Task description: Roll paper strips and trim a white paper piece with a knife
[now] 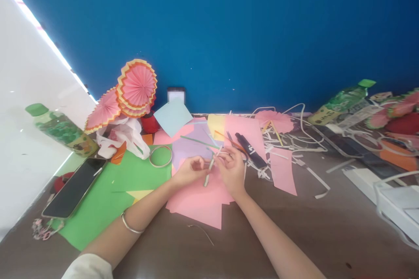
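Observation:
Over a stack of pink paper sheets (203, 205), my left hand (191, 171) and my right hand (233, 169) meet with their fingertips close together. Both are closed in a pinch on a narrow pale strip (210, 169), white with some green, which slants between them. Whether it is paper or tape I cannot tell. Just behind the fingers lies a thin green strip (198, 140). A black marker-like tube (250, 150) and partly hidden scissors (236, 143) are right of my right hand. Left of my hands, a roll of tape (160, 156) rests on green paper (144, 176).
Pleated pink paper fans (137, 87) and a green-capped bottle (62, 128) stand at the left, near a phone (75, 188). White scrap strips (310, 174) litter the right side. Another bottle (343, 102) and a white power strip (363, 183) lie far right. A blue panel (229, 39) rises behind.

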Motion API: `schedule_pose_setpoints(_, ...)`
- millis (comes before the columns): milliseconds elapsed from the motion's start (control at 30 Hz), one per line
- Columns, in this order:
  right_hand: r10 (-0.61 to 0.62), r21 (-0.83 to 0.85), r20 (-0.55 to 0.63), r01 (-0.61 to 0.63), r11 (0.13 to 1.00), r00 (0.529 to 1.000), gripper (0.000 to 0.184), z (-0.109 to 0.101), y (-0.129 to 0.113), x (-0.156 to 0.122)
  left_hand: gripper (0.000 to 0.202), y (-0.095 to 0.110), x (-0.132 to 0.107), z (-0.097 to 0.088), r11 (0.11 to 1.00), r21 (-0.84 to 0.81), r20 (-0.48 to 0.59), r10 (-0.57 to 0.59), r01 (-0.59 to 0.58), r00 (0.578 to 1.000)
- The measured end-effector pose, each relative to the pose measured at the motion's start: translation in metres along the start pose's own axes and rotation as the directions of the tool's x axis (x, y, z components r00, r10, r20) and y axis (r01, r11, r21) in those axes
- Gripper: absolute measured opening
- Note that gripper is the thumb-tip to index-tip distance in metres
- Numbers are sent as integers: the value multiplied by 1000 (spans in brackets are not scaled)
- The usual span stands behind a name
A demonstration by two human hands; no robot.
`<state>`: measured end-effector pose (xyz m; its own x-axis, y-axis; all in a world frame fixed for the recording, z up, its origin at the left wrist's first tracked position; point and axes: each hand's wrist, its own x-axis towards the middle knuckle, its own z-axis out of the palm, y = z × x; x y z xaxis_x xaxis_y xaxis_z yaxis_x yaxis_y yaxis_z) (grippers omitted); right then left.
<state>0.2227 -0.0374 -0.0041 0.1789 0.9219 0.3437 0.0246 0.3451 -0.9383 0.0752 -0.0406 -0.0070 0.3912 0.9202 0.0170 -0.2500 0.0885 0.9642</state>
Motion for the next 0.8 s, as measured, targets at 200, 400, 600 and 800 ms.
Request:
schedule_pose_setpoints(200,-3,-21,53,4,1000,999,37,3,0,-4,33,-1,3,2,997,-55,-93,44,-50,995)
schedule_pose_setpoints(400,-22,1,51,22,1000,998,35,1,-4,-3,34,-2,2,3,997,-66,-88,25,-31,996)
schedule_pose_setpoints(600,-37,-2,-7,36,999,999,31,-4,-5,1,34,-1,-1,4,1000,-16,-58,-13,12,998)
schedule_pose_setpoints(800,-39,-50,-8,39,998,999,31,-5,-6,2,32,-3,-1,2,1000,25,-24,-15,16,1000)
